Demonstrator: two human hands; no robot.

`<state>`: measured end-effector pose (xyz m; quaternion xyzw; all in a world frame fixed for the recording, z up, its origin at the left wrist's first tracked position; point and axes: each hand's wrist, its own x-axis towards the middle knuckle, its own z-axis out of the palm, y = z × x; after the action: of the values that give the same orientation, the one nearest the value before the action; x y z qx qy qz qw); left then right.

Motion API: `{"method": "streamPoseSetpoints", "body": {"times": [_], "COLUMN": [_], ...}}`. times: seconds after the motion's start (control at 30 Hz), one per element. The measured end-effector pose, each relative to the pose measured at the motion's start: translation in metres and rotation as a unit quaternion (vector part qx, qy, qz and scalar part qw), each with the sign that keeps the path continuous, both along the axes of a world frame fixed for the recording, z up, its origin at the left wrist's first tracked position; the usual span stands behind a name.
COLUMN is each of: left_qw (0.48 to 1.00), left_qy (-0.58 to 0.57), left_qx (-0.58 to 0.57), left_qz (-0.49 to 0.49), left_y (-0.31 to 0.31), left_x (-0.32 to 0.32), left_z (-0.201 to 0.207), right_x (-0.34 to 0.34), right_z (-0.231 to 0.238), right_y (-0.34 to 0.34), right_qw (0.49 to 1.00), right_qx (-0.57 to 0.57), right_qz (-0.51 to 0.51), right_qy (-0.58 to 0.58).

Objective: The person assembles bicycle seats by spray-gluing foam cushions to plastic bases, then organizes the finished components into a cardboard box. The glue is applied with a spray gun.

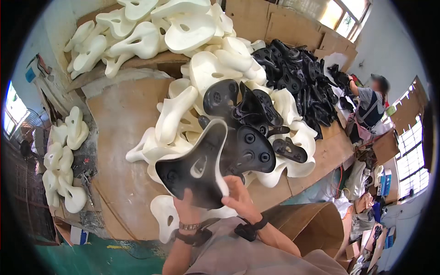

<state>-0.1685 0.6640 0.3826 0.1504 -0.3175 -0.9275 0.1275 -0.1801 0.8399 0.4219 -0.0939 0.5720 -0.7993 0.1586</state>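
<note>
A bicycle saddle (213, 181) is held up in front of me, its black underside toward me and a pale foam rim showing round the edge and in the centre slot. My left hand (187, 210) grips its lower edge, thumb on the black face. My right hand (239, 199) holds its lower right side, fingers bent round the rim. Just beyond lie loose black saddle shells (250, 146) on top of white foam saddle pads (174, 114). Another white pad (161, 220) lies by my left wrist, partly hidden.
White pads (142, 39) are heaped at the back left; black shells (293, 78) are piled at the back right. Several pads (73, 195) sit on the left. A cardboard-covered table (123, 133) is before me, an open carton (321, 224) right. A co-worker (369, 107) stands far right.
</note>
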Motion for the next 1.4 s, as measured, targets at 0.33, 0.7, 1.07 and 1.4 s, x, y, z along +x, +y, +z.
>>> {"method": "streamPoseSetpoints", "body": {"times": [0.33,0.7,1.07,1.4], "left_qw": [0.982,0.982,0.948,0.965], "left_qy": [-0.109,-0.094,-0.212,-0.132], "left_qx": [-0.026,-0.028,-0.144,-0.01], "left_qz": [-0.152,-0.159,-0.189,-0.227], "left_y": [0.0,0.011,0.005,0.012], "left_x": [0.009,0.002,0.001,0.001], "left_z": [0.013,0.017,0.02,-0.013], "right_x": [-0.058,-0.063,-0.058,-0.064], "right_z": [0.064,0.068,0.065,0.078], "right_y": [-0.002,-0.009,-0.014,0.004], "right_qw": [0.95,0.933,0.946,0.942], "right_qx": [-0.273,-0.25,-0.031,-0.13], "right_qz": [-0.109,-0.244,-0.239,-0.113], "right_qy": [0.105,0.086,0.218,0.289]}}
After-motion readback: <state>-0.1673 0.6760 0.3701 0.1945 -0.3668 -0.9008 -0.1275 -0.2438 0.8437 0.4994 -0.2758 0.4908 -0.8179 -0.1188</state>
